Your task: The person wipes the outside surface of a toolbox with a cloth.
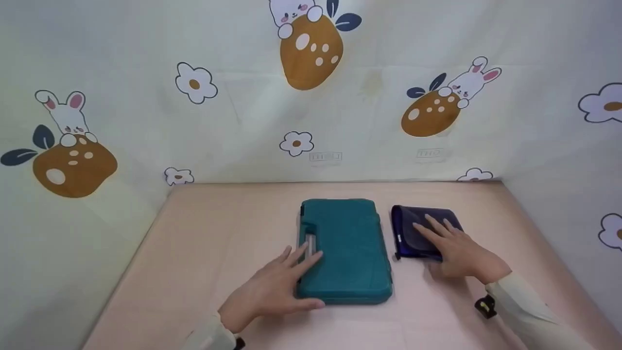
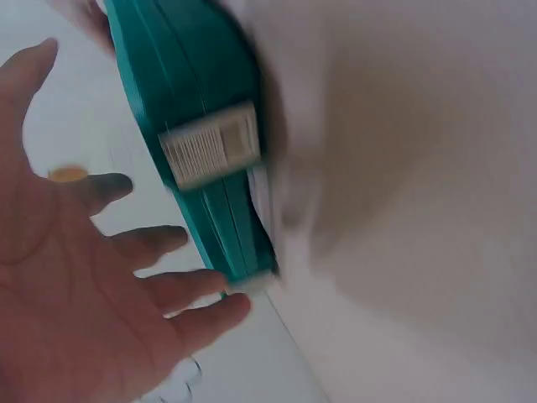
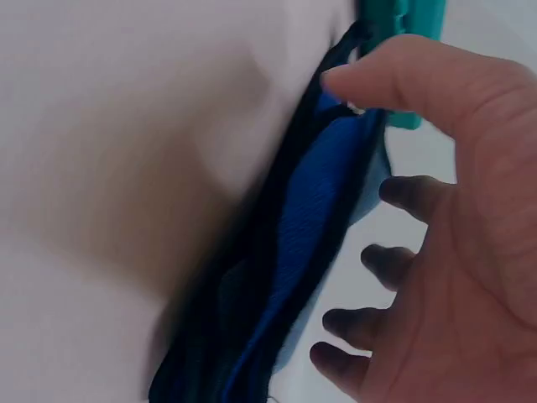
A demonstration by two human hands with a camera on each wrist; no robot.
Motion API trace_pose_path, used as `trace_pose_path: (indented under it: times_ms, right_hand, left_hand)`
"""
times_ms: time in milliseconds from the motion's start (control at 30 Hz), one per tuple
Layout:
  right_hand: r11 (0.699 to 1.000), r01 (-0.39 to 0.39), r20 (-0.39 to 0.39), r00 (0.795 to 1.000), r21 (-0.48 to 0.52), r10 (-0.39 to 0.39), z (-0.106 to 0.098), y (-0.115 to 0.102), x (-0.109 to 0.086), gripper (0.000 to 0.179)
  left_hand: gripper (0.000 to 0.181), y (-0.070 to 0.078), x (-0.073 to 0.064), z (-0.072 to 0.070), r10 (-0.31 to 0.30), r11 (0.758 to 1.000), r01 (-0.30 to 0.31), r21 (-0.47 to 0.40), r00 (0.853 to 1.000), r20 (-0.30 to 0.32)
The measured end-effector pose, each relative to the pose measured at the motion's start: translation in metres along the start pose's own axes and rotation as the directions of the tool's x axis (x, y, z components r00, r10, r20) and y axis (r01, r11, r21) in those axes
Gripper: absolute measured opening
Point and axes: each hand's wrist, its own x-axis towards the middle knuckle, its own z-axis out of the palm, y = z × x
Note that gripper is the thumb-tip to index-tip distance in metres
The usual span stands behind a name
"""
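A teal plastic carrying case (image 1: 347, 248) lies flat on the table, its handle cut-out on the left side. My left hand (image 1: 274, 289) is spread at the case's left edge, fingertips over the handle area and thumb by the near corner. In the left wrist view the fingers (image 2: 201, 323) are extended beside the case's side (image 2: 189, 67), which carries a pale ribbed latch (image 2: 210, 144). To the right lies a dark blue folded pouch (image 1: 413, 233). My right hand (image 1: 459, 250) reaches over it, fingers spread; the right wrist view shows the pouch's bright blue inside (image 3: 315, 201).
The table (image 1: 209, 243) has a pale pinkish covering. Cloth walls (image 1: 233, 126) printed with rabbits, fruit and flowers stand at the back and both sides. The case and the pouch lie side by side with a narrow gap between them.
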Motion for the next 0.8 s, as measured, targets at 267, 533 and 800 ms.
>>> trace_pose_path:
  times_ms: [267, 533, 800]
  right_hand:
    - [0.998, -0.065, 0.003, 0.998, -0.023, 0.065, 0.016, 0.009, 0.018, 0.085]
    - [0.991, -0.026, -0.143, 0.990, -0.135, 0.007, 0.028, 0.015, 0.029, 0.072]
    - [0.977, 0.014, -0.294, 0.953, -0.212, -0.078, 0.035, 0.021, 0.034, 0.057]
  left_hand:
    - [0.085, 0.021, 0.009, 0.025, 0.017, 0.996, -0.014, 0.090, 0.999, -0.030]
    - [0.087, 0.017, 0.007, 0.031, -0.009, 0.999, 0.013, 0.048, 0.996, -0.085]
    - [0.087, 0.013, 0.007, 0.032, -0.059, 0.997, 0.056, -0.049, 0.996, -0.074]
